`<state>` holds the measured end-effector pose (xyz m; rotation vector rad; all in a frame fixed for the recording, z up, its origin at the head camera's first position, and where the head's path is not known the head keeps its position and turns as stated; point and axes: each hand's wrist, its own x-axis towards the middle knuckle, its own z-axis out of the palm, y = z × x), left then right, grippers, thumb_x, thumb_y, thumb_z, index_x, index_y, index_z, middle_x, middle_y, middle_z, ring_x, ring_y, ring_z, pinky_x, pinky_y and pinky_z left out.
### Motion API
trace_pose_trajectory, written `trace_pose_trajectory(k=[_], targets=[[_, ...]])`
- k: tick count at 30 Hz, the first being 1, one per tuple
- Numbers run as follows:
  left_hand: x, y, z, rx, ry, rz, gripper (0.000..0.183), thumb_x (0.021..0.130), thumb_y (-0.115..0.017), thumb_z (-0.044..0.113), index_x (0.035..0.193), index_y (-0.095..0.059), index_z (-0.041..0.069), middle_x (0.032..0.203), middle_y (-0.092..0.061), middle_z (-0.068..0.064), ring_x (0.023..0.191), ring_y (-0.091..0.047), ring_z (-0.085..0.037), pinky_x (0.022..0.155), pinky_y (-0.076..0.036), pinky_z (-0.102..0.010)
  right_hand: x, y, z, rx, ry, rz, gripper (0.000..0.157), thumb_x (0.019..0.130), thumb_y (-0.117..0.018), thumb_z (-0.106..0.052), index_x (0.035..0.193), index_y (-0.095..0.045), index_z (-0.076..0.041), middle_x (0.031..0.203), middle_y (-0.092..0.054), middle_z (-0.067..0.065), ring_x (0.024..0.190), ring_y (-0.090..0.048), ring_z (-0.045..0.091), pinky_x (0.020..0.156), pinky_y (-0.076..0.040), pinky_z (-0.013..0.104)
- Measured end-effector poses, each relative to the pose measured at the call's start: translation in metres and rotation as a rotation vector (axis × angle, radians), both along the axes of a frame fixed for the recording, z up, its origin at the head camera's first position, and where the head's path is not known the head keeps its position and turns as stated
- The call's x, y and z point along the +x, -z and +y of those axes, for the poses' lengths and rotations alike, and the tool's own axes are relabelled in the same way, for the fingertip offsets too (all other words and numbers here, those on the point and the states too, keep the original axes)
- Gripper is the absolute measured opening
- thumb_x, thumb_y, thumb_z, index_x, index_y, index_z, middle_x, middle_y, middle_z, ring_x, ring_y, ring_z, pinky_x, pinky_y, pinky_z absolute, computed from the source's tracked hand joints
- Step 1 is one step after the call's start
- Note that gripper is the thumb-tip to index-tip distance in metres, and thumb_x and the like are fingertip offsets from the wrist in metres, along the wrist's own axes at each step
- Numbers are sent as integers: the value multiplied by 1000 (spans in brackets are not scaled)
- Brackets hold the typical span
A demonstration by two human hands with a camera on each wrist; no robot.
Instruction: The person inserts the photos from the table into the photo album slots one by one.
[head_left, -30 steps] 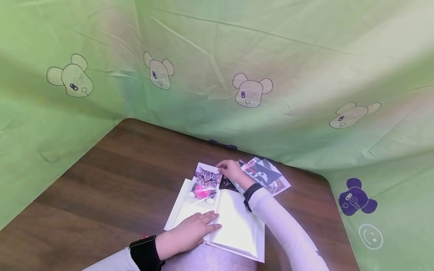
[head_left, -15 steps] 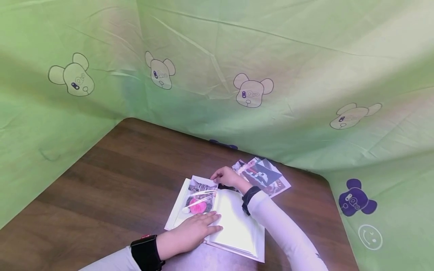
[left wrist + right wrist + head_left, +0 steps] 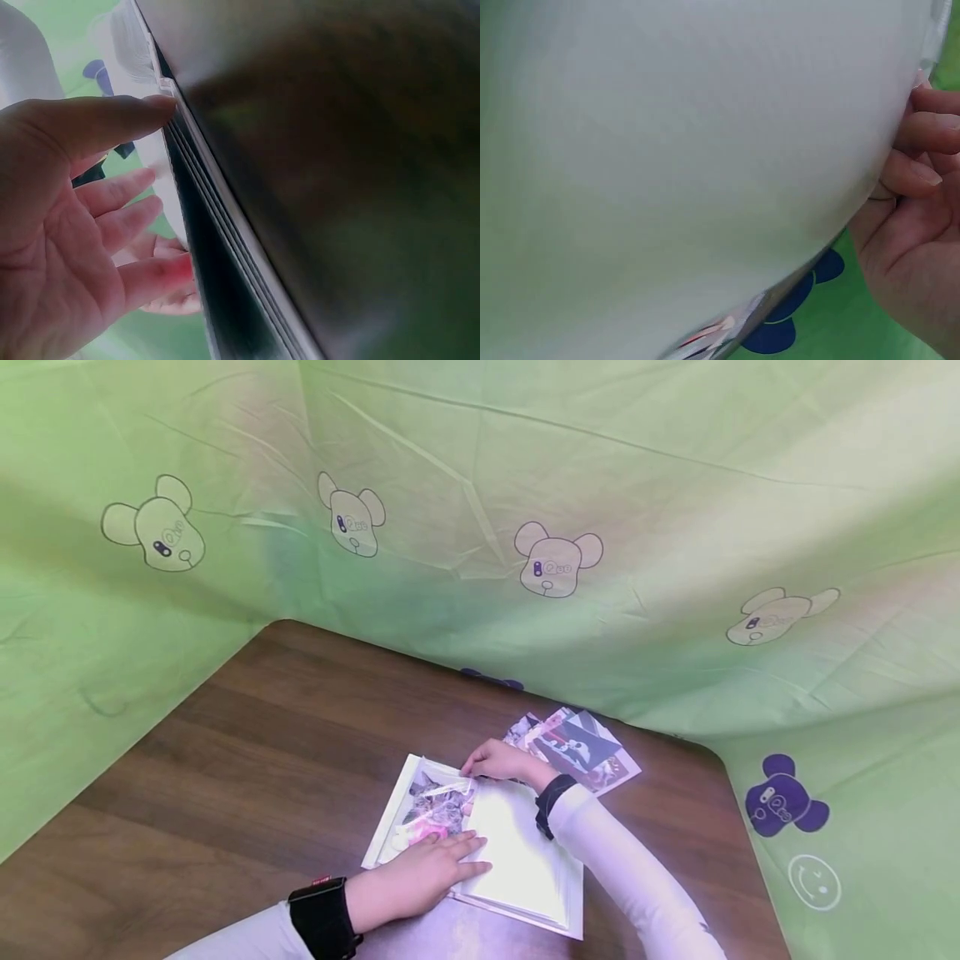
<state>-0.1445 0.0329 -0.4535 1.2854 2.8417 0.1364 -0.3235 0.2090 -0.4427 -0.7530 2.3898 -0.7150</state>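
Note:
A white photo album point(image 3: 521, 852) lies spread on the table, its right page washed out by glare. On its left page a cat photo point(image 3: 437, 806) with a pink ball sits under a shiny clear sleeve, low part covered by fingers. My left hand point(image 3: 420, 872) rests across the lower left page with straight fingers; in the left wrist view its thumb touches the album's edge point(image 3: 247, 262). At the page's top, my right hand point(image 3: 501, 762) pinches the photo's upper right corner. A pale page point(image 3: 705, 150) fills most of the right wrist view, beside the curled right fingers.
Several loose photos point(image 3: 581, 747) lie in a fanned pile behind the right wrist, near the far edge of the brown wooden table point(image 3: 247, 760). Green cloth point(image 3: 450, 485) with bear-head prints hangs around the table's back and sides.
The cat photo has slid down toward me into the sleeve, from sticking out above the page to lying almost level with its top. My right hand came down with it; the left stayed put.

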Motion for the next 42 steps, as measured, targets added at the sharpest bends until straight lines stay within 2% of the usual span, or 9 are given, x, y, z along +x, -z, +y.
trace_pose_trajectory(k=[5,8,15,18,21,29,35,39,42], targets=[[0,1,0,4,-8,-23,58,89,-69,6,141,-62,32,154,-55,2,141,-55,-18,99,-58,-45,3,-4,3,32,-13,3,31,99,-59,-22,118,-76,-5,120,-77,13,94,-65,11,82,-52,22],[-1,0,0,25,-8,-43,61,86,-72,6,141,-62,31,153,-56,1,139,-57,-20,97,-59,-46,2,-4,16,42,48,75,37,101,-59,-30,124,-73,-5,125,-75,15,112,-70,24,96,-56,34],[-1,0,0,50,-13,-81,62,84,-79,14,141,-61,29,153,-56,-2,138,-58,-23,102,-57,-47,-14,2,96,164,465,363,53,95,-68,-34,129,-64,6,131,-65,31,128,-56,48,113,-42,58],[-1,1,0,51,-15,-97,61,84,-79,16,141,-62,29,153,-56,-3,138,-58,-23,104,-56,-47,-18,7,134,263,617,360,71,93,-70,-41,138,-54,11,147,-45,38,138,-37,55,116,-32,66],[-2,1,0,61,-19,-108,61,84,-79,17,141,-62,29,153,-56,-3,138,-58,-22,105,-55,-45,-17,11,160,294,731,282,87,92,-70,-45,148,-39,13,153,-28,42,140,-26,58,115,-28,70],[-3,1,0,77,-4,-107,59,83,-81,22,139,-64,28,151,-59,-4,136,-59,-20,103,-56,-36,-10,17,180,297,807,228,97,89,-73,-48,154,-29,11,154,-22,43,139,-23,58,115,-27,72],[-6,-1,3,93,-3,-75,50,86,-79,27,135,-67,25,146,-63,-4,131,-63,-20,100,-57,-36,-10,21,172,228,867,393,96,83,-83,-34,151,-29,8,152,-25,40,140,-24,55,117,-26,70],[-7,-4,12,99,-35,-28,44,89,-76,33,131,-69,25,141,-66,-5,128,-64,-22,101,-56,-38,-9,26,163,125,902,483,95,79,-86,-21,152,-28,-2,143,-39,39,131,-36,54,111,-34,67],[-8,-8,23,81,-62,-39,46,90,-74,37,135,-67,26,146,-62,-6,134,-61,-25,108,-53,-41,-7,29,156,39,906,478,94,81,-82,-10,153,-22,-5,134,-51,44,123,-48,60,106,-41,66]])
